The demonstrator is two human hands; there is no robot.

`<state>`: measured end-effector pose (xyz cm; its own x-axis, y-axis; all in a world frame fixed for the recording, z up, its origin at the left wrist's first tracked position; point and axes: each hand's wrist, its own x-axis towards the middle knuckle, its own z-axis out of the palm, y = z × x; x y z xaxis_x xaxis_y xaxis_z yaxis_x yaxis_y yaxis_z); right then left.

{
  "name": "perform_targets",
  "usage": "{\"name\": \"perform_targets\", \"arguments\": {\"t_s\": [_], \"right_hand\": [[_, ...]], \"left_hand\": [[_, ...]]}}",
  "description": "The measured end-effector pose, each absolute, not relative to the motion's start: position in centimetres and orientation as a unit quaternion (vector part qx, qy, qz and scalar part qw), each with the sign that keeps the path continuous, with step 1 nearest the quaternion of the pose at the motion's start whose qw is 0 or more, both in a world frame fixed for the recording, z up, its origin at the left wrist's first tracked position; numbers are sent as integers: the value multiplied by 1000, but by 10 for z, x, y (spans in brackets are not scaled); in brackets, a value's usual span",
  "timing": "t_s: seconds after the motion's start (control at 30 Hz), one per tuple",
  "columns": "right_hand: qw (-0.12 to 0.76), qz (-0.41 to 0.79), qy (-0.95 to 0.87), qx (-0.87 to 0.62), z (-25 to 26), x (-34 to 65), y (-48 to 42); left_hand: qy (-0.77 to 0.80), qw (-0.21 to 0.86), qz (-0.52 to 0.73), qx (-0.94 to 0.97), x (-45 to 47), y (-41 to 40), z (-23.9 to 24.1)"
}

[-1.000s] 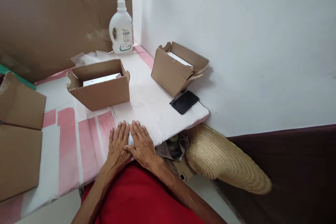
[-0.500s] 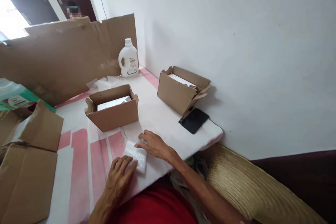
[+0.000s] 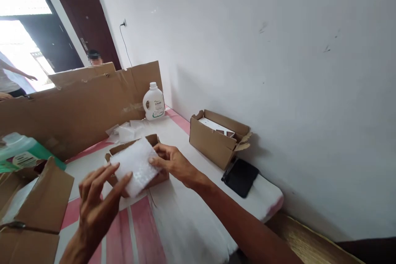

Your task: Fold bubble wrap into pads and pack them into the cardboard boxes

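A flat, squarish packet of clear bubble wrap [image 3: 136,167] is held up tilted above the near side of a small open cardboard box [image 3: 161,177]. My right hand [image 3: 175,163] pinches its right edge, thumb in front and fingers behind. At the packet's left edge is my left hand [image 3: 100,196], its fingers spread and the thumb and index fingertips touching the wrap. The packet covers most of the box behind it, so the box's inside is hidden.
Another open carton [image 3: 213,142] with a white box inside stands by the wall, a black flat case [image 3: 241,177] before it. At left are a larger carton [image 3: 46,202] and a green-liquid jug [image 3: 24,152]. A white bottle [image 3: 154,103] stands near a cardboard screen [image 3: 86,103]; people are beyond.
The bubble wrap packet has come up off the table and forward in front of the box. Both hands rose with it. My view has tilted upward, showing more wall and doorway.
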<state>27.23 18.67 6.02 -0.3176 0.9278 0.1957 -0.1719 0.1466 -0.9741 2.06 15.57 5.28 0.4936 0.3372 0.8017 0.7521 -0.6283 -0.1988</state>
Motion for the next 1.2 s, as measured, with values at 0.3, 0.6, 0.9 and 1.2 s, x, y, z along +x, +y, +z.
{"name": "perform_targets", "arguments": {"t_s": [0.3, 0.6, 0.9, 1.2], "right_hand": [[183, 198, -753, -601, 71, 234, 249], [196, 176, -786, -559, 85, 245, 257], [127, 240, -857, -439, 52, 241, 290], [576, 313, -557, -510, 29, 301, 241]], "left_hand": [[-349, 152, -215, -899, -8, 255, 54], [-443, -116, -165, -874, -8, 266, 85], [-482, -171, -62, -857, 18, 281, 63], [-656, -163, -368, -639, -25, 209, 54]]}}
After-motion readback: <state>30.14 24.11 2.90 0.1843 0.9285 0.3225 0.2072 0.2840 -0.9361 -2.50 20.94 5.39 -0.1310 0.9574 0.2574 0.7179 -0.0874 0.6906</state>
